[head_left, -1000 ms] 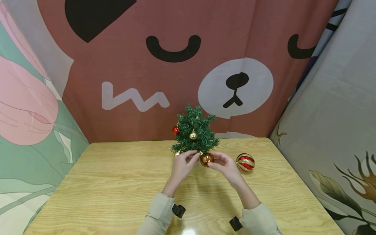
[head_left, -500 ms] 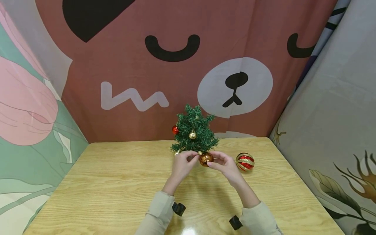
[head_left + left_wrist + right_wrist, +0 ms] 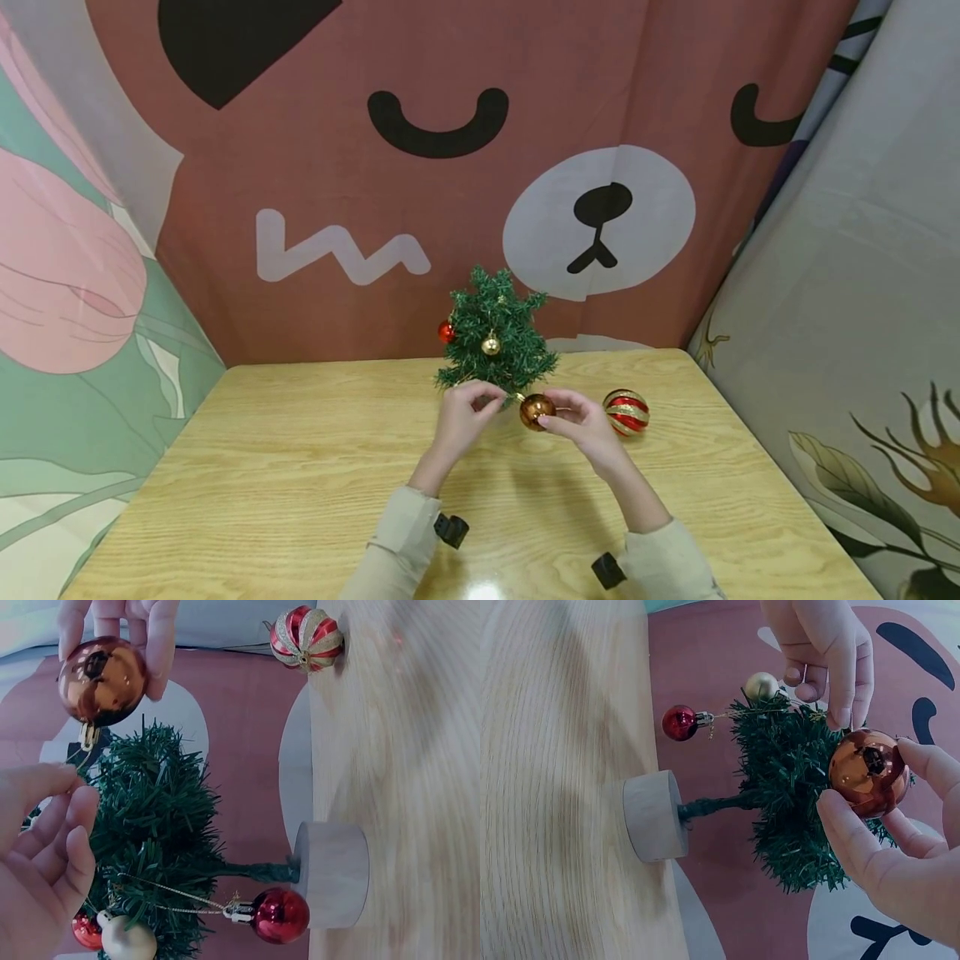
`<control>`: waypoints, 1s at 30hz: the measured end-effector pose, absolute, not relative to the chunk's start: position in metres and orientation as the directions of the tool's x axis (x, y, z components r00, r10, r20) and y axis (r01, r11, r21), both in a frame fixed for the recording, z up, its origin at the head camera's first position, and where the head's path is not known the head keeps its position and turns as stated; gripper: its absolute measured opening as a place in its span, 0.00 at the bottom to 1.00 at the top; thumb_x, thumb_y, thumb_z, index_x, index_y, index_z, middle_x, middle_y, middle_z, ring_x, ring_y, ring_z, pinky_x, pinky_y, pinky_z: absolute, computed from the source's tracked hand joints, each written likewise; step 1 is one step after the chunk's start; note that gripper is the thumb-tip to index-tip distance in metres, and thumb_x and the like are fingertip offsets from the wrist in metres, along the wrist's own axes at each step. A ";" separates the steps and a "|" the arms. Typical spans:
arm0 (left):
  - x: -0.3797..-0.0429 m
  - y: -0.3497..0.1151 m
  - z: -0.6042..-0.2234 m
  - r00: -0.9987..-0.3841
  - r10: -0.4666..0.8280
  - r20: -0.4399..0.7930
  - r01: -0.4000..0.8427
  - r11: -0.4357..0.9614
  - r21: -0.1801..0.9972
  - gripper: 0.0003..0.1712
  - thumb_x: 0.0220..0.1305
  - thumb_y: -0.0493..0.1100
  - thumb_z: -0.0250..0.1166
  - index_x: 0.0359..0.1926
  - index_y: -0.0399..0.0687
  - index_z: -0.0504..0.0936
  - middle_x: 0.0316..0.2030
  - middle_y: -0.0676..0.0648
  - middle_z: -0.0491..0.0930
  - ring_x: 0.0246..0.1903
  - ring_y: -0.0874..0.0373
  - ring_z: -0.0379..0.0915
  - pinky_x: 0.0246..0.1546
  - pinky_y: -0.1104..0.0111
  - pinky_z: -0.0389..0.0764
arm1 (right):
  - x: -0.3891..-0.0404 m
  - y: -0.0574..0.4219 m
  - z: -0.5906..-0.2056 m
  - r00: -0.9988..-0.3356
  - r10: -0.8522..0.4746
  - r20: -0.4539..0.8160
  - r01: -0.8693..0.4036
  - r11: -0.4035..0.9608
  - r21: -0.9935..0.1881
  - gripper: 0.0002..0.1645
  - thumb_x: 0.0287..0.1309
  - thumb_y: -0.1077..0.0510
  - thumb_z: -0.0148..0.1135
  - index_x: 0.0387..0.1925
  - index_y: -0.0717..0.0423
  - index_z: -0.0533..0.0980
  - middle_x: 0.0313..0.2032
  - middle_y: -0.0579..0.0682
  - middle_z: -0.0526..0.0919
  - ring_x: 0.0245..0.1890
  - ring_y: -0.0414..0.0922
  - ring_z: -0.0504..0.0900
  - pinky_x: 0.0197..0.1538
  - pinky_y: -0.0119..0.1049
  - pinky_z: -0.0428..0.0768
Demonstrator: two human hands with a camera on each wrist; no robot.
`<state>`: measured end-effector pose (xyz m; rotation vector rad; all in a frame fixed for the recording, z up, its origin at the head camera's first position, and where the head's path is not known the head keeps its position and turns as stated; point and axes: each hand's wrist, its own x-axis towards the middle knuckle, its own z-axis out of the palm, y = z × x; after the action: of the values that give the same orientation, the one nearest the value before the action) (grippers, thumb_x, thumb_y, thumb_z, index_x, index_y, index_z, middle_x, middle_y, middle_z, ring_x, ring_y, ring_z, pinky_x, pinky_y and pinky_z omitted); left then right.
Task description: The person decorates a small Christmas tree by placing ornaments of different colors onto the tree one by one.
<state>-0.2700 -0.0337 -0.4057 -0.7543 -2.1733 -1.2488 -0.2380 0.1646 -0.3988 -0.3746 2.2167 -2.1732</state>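
A small artificial Christmas tree (image 3: pixel 501 354) stands at the back of the table on a round pale base (image 3: pixel 337 874). In front of its lower branches my right hand (image 3: pixel 588 427) grips a shiny copper-brown bauble (image 3: pixel 537 412) between thumb and fingers. My left hand (image 3: pixel 459 417) pinches the thin gold string (image 3: pixel 84 756) that leads from the bauble's cap. A gold bauble (image 3: pixel 491 344) and a red bauble (image 3: pixel 446 332) hang on the tree. In the left wrist view a dark red bauble (image 3: pixel 280 915) hangs low on its string beside the trunk.
A red and gold striped bauble (image 3: pixel 627 412) lies on the wooden table (image 3: pixel 300 467), just right of my right hand. Behind the table hangs a reddish-brown curtain (image 3: pixel 337 175) with a bear face. Patterned curtains flank both sides.
The copper-brown bauble and my right hand have shifted slightly right and down, away from the left fingertips. My left hand keeps its pinch, and the tree stays in place.
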 end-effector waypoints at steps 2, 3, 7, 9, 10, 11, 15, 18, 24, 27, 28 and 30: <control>-0.270 -0.035 -0.406 -0.697 0.250 0.672 0.700 0.439 0.563 0.02 0.52 0.33 0.65 0.27 0.43 0.83 0.23 0.52 0.79 0.17 0.67 0.67 0.18 0.75 0.70 | -0.237 0.166 -0.399 -0.968 -0.186 0.171 -0.175 0.006 -0.985 0.25 0.51 0.68 0.60 0.51 0.74 0.67 0.42 0.59 0.73 0.37 0.41 0.76 0.40 0.32 0.76; -0.270 -0.035 -0.406 -0.693 0.276 0.666 0.704 0.456 0.544 0.03 0.53 0.34 0.65 0.26 0.44 0.83 0.23 0.53 0.78 0.17 0.68 0.66 0.18 0.76 0.70 | -0.237 0.166 -0.400 -0.965 -0.189 0.181 -0.186 0.008 -0.983 0.24 0.50 0.69 0.60 0.50 0.74 0.67 0.42 0.60 0.73 0.37 0.41 0.76 0.40 0.32 0.76; -0.269 -0.036 -0.407 -0.686 0.387 0.615 0.715 0.511 0.476 0.06 0.54 0.33 0.62 0.26 0.48 0.82 0.23 0.55 0.76 0.17 0.69 0.64 0.20 0.76 0.68 | -0.236 0.169 -0.401 -0.955 -0.198 0.223 -0.233 0.030 -0.972 0.23 0.48 0.70 0.62 0.47 0.75 0.68 0.41 0.62 0.73 0.39 0.42 0.75 0.40 0.31 0.75; -0.269 -0.037 -0.408 -0.691 0.429 0.583 0.712 0.542 0.445 0.06 0.55 0.34 0.61 0.27 0.49 0.82 0.23 0.56 0.75 0.17 0.69 0.62 0.19 0.76 0.67 | -0.236 0.169 -0.402 -0.949 -0.206 0.238 -0.252 0.046 -0.967 0.22 0.47 0.70 0.62 0.46 0.75 0.69 0.40 0.62 0.73 0.39 0.43 0.75 0.41 0.31 0.75; -0.269 -0.037 -0.408 -0.695 0.441 0.568 0.709 0.554 0.436 0.06 0.55 0.34 0.61 0.27 0.49 0.83 0.24 0.56 0.76 0.17 0.68 0.61 0.19 0.76 0.66 | -0.236 0.170 -0.403 -0.947 -0.210 0.245 -0.261 0.055 -0.964 0.22 0.47 0.70 0.62 0.45 0.75 0.69 0.39 0.61 0.73 0.39 0.43 0.75 0.41 0.31 0.75; -0.269 -0.037 -0.409 -0.700 0.449 0.555 0.704 0.564 0.431 0.06 0.56 0.35 0.61 0.28 0.49 0.83 0.24 0.56 0.76 0.17 0.68 0.61 0.19 0.76 0.66 | -0.236 0.170 -0.403 -0.943 -0.218 0.250 -0.268 0.060 -0.961 0.22 0.47 0.70 0.62 0.45 0.75 0.69 0.39 0.61 0.74 0.39 0.43 0.75 0.41 0.31 0.75; -0.270 -0.037 -0.409 -0.723 0.453 0.522 0.682 0.590 0.433 0.06 0.55 0.35 0.61 0.28 0.48 0.84 0.26 0.55 0.77 0.18 0.69 0.63 0.19 0.78 0.67 | -0.236 0.171 -0.406 -0.929 -0.246 0.277 -0.303 0.072 -0.950 0.20 0.47 0.70 0.62 0.44 0.74 0.70 0.38 0.59 0.74 0.38 0.43 0.75 0.40 0.33 0.75; -0.270 -0.037 -0.410 -0.727 0.447 0.521 0.676 0.598 0.430 0.07 0.54 0.34 0.61 0.30 0.46 0.85 0.25 0.54 0.78 0.18 0.69 0.63 0.19 0.78 0.66 | -0.236 0.172 -0.407 -0.920 -0.262 0.291 -0.318 0.068 -0.946 0.20 0.47 0.70 0.62 0.44 0.73 0.70 0.38 0.59 0.75 0.38 0.43 0.75 0.40 0.33 0.75; -0.269 -0.035 -0.411 -0.721 0.400 0.565 0.672 0.603 0.431 0.08 0.53 0.34 0.61 0.33 0.39 0.84 0.26 0.50 0.78 0.19 0.67 0.67 0.19 0.79 0.68 | -0.236 0.172 -0.412 -0.917 -0.292 0.271 -0.302 0.066 -0.951 0.20 0.48 0.69 0.62 0.45 0.73 0.69 0.38 0.61 0.74 0.39 0.43 0.74 0.39 0.34 0.76; -0.268 -0.034 -0.413 -0.711 0.331 0.620 0.670 0.585 0.456 0.08 0.55 0.36 0.61 0.34 0.36 0.84 0.26 0.48 0.78 0.19 0.65 0.70 0.19 0.78 0.69 | -0.236 0.170 -0.414 -0.914 -0.293 0.280 -0.310 0.063 -0.949 0.21 0.48 0.70 0.62 0.45 0.74 0.69 0.39 0.63 0.73 0.39 0.44 0.74 0.39 0.33 0.75; -0.268 -0.033 -0.413 -0.706 0.303 0.640 0.670 0.578 0.466 0.08 0.55 0.36 0.61 0.34 0.36 0.84 0.26 0.48 0.79 0.20 0.64 0.70 0.19 0.78 0.70 | -0.237 0.170 -0.415 -0.914 -0.289 0.284 -0.314 0.061 -0.947 0.21 0.48 0.70 0.62 0.45 0.74 0.69 0.39 0.64 0.73 0.39 0.44 0.74 0.39 0.33 0.75; -0.268 -0.031 -0.414 -0.691 0.246 0.679 0.671 0.568 0.477 0.08 0.55 0.37 0.62 0.32 0.36 0.84 0.26 0.47 0.79 0.19 0.63 0.72 0.19 0.77 0.71 | -0.237 0.168 -0.415 -0.916 -0.276 0.293 -0.320 0.058 -0.946 0.21 0.48 0.70 0.62 0.45 0.74 0.69 0.39 0.64 0.73 0.39 0.44 0.74 0.40 0.32 0.75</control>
<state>-0.2680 -0.0305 -0.4140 -0.7317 -2.2474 -1.0073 -0.2372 0.1681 -0.4153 -0.6505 2.3089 -2.0798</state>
